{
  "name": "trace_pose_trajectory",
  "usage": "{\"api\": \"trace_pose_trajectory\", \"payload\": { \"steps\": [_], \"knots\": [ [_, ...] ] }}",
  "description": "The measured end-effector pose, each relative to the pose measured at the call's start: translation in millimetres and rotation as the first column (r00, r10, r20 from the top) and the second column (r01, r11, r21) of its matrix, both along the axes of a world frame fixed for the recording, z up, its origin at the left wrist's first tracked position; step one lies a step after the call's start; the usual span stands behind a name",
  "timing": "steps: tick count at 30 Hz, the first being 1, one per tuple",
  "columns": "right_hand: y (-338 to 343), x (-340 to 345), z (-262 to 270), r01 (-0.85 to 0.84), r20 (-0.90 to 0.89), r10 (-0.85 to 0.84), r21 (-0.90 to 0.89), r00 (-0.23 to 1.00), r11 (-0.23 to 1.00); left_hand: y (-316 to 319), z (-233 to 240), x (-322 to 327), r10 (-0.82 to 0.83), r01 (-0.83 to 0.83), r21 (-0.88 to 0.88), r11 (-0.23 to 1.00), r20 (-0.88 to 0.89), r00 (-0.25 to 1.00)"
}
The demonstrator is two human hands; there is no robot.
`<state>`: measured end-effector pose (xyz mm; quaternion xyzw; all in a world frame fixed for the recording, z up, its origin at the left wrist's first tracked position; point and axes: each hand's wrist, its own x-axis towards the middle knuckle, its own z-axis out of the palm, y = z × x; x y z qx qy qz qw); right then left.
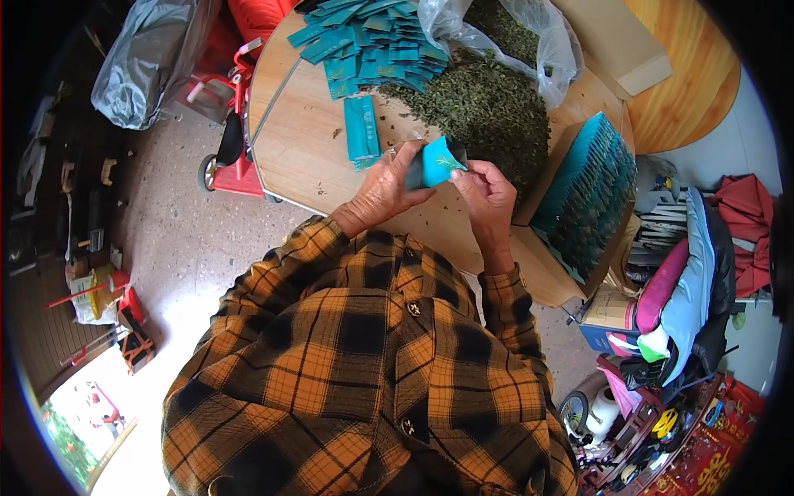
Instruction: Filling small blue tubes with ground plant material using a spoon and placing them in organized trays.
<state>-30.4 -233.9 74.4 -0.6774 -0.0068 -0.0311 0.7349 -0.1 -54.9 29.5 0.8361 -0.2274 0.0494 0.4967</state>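
Note:
My left hand (386, 189) holds a teal packet (438, 162) near the table's front edge, its thumb and fingers around the packet's left side. At the packet's right corner, my right hand (487, 186) pinches the edge between thumb and fingertips. The packet's upper end looks dark, perhaps an opening. Beyond my hands lies a mound of dried green leaves (496, 105), partly under a clear plastic bag (552, 56). A few flat teal packets (361, 128) lie on the wooden table (298, 136) beyond my left hand, below a large pile of similar packets (384, 46).
At the right, an open cardboard box (546, 260) holds densely packed teal packets (586, 192). Another cardboard box (620, 43) lies at the back right. A red child's vehicle (232, 167) stands against the table's left side. Clothes (688, 266) are heaped at the far right.

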Motion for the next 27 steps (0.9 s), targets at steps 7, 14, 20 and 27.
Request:
{"api": "trace_pose_trajectory", "payload": {
  "steps": [7, 14, 20, 27],
  "knots": [
    [-19.3, -7.0, 4.1, 0.143, 0.044, -0.140, -0.066, 0.989, 0.988, -18.5, 7.1, -4.4, -0.012, 0.015, -0.042, 0.999, 0.056, 0.998],
    [-55.2, -34.7, 67.8, 0.163, 0.197, -0.153, -0.035, 0.968, 0.986, -18.1, -28.2, -12.3, -0.111, 0.111, 0.004, 0.994, -0.035, 0.993],
    [-121.2, -74.1, 114.4, 0.293, 0.372, -0.261, -0.031, 0.891, 0.956, -23.1, -53.5, -17.8, -0.226, 0.225, -0.026, 0.974, -0.141, 0.964],
    [-250.4, -118.6, 155.9, 0.813, 0.558, -0.645, -0.096, 0.522, 0.575, -26.7, -78.1, -25.7, -0.196, 0.173, -0.100, 0.980, -0.316, 0.928]
  ]
}}
